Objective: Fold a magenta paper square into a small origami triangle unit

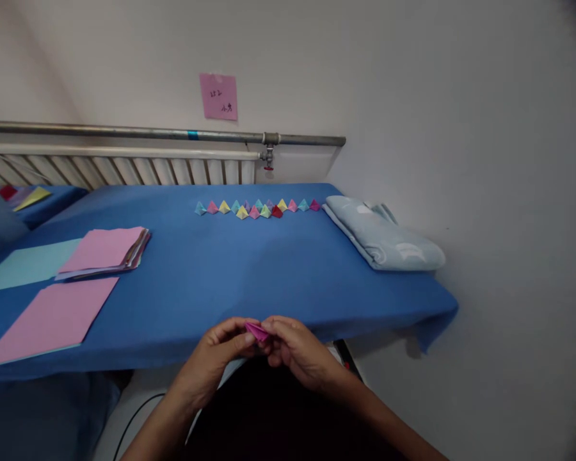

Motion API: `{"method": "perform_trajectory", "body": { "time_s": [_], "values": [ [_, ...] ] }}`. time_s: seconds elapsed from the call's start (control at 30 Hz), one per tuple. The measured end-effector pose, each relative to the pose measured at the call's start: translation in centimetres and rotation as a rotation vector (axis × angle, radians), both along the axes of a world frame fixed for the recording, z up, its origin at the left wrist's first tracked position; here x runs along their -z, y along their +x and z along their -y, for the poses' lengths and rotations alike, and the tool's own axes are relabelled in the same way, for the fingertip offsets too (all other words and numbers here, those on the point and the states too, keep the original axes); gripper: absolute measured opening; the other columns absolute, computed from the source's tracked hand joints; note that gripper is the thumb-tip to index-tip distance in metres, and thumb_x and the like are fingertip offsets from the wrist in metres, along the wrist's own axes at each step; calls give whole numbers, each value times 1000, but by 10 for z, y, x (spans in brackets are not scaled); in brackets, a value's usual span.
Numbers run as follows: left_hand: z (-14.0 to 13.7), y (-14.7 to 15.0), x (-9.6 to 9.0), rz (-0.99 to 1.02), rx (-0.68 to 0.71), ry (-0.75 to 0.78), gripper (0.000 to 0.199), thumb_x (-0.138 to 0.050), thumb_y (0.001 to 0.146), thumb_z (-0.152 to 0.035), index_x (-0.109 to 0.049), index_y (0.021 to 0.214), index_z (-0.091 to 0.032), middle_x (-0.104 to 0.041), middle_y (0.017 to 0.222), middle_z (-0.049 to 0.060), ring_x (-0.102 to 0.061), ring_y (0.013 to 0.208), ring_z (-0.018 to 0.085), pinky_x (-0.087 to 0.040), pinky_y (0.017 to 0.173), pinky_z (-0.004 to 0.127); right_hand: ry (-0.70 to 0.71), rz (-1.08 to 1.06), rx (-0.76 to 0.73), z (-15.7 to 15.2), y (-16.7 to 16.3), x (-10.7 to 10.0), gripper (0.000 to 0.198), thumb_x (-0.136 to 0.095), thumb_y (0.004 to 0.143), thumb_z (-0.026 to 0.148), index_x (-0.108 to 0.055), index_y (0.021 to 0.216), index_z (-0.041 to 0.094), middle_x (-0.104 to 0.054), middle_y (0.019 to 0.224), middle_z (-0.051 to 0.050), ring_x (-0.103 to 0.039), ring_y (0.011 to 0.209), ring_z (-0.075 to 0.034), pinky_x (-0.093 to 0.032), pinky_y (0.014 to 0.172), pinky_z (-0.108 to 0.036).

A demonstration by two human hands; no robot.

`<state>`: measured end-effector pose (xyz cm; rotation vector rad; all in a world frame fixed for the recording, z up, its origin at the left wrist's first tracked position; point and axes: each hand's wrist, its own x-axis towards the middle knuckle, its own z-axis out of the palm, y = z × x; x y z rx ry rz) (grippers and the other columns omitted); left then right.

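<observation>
Your left hand (221,351) is closed to a pinch on the magenta fold (256,331), with the thumb on the near side and the fingers curled behind. Your right hand (297,352) pinches the opposite end of the same fold between thumb and fingers. The fold sits between the fingertips of both hands, held in the air just off the near edge of the surface (196,282).

Directly ahead of your hands, well apart from them, small folded pieces (254,212) in several colours stand in two close rows; the nearer row is shorter. Ahead and to the right of your right hand lies a folded blanket (384,237), light blue with white motifs.

To the left of your left hand lies a pink sheet (52,320). Beyond it is a paper stack (103,248) with pink on top, and a light blue sheet (26,266) adjoins the stack. Far ahead of both hands, behind the surface, are a radiator (216,171) and a pipe (144,132). A pink note (219,97) is fixed to the wall above the pipe.
</observation>
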<state>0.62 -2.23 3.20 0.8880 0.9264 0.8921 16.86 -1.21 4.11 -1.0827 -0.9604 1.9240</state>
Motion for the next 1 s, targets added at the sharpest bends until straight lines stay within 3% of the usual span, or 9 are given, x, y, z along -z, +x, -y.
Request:
{"method": "perform_trajectory", "body": {
  "time_s": [0.2, 0.33, 0.43, 0.67, 0.77, 0.87, 0.93, 1.0],
  "values": [
    [-1, -5, -2, 120, -85, -123, 21, -75, 70, -29, -69, 85, -16, -67, 79, 2, -61, 71, 12, -50, 69, 26, 318, 295, 43, -1, 6, -1, 21, -49, 86, 35, -63, 83, 19, -56, 70, 1, -47, 56, -9, -37, 53, -22],
    [0, -6, -6, 146, -111, -191, 25, -78, 67, -30, -67, 83, -15, -65, 73, 0, -62, 63, 12, -52, 61, 26, 671, 466, 139, 2, 9, -5, 11, -56, 84, 28, -64, 88, 22, -61, 82, 0, -55, 73, -13, -43, 68, -25],
    [0, -5, -7, 150, -116, -191, 26, -78, 67, -31, -66, 82, -14, -65, 73, 1, -63, 62, 12, -52, 58, 25, 920, 559, 130, 3, 8, -8, 8, -58, 84, 23, -65, 87, 22, -61, 85, -2, -56, 79, -14, -44, 72, -27],
    [2, 1, -3, 100, -115, -162, 29, -76, 68, -34, -65, 85, -14, -66, 80, 4, -64, 66, 13, -52, 60, 26, 1099, 668, 64, 0, 6, -1, 17, -51, 89, 19, -65, 97, 24, -61, 85, -3, -58, 80, -14, -47, 72, -27],
    [3, 0, -3, -138, -174, 7, 30, -72, 71, -39, -65, 90, -16, -65, 85, 4, -62, 72, 15, -51, 64, 28, 1138, 699, 34, -1, 8, 0, 16, -49, 91, 20, -64, 95, 23, -63, 86, -4, -58, 82, -15, -47, 74, -28],
    [2, -3, -7, -529, -315, 423, 21, -66, 76, -34, -67, 93, -22, -62, 90, 3, -58, 80, 16, -48, 73, 29, 1192, 771, -10, -4, 9, -2, 16, -48, 92, 19, -63, 91, 21, -63, 84, -4, -58, 82, -16, -47, 75, -28],
    [1, -6, -10, -682, -314, 654, 14, -62, 79, -29, -69, 91, -24, -60, 90, 3, -57, 86, 16, -46, 77, 29, 1229, 805, -37, -6, 9, -3, 17, -47, 92, 18, -63, 91, 20, -63, 86, -5, -58, 82, -16, -47, 75, -28],
    [-1, -7, -11, -733, -257, 755, 13, -58, 82, -25, -69, 89, -25, -59, 88, 2, -56, 87, 16, -45, 77, 28, 1256, 826, -62, -7, 8, -3, 18, -45, 92, 17, -63, 92, 19, -63, 90, -6, -59, 83, -15, -47, 76, -28]
  ]
}}
